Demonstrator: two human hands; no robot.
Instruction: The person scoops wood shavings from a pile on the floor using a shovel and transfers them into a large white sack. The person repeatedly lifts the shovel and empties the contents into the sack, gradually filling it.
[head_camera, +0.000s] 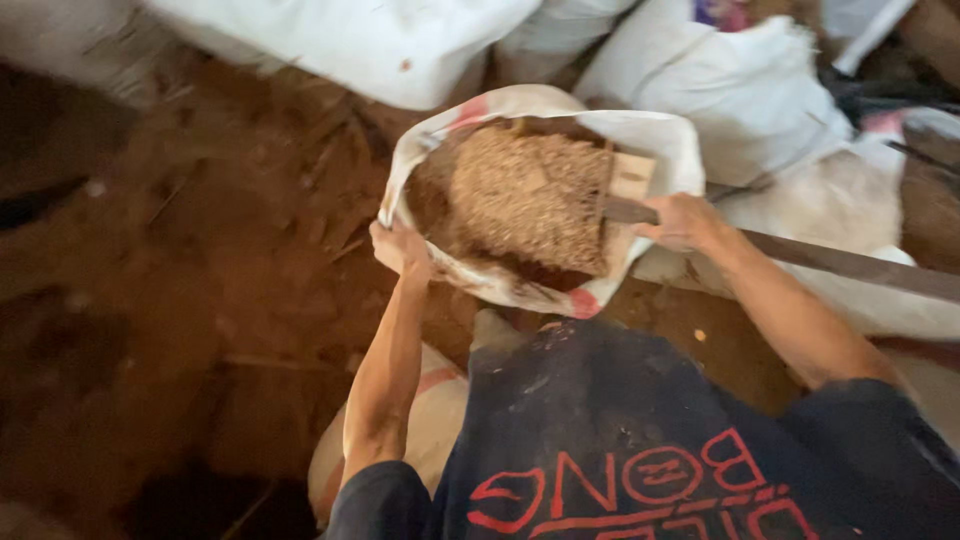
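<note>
at centre frame, the left hand (400, 248) grips the left rim of an open white sack (640, 135) filled with brown grain (525, 195). right of it, the right hand (680, 220) is closed around a shovel handle (850, 265), blade in the sack.

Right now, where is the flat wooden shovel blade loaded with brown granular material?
In the head view, the wooden shovel blade sits upper centre, inside the open white woven sack, beside the right hand.

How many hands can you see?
2. The left hand grips the open sack's near rim; the right hand holds the shovel loaded with brown grainy stuff over it.
</note>
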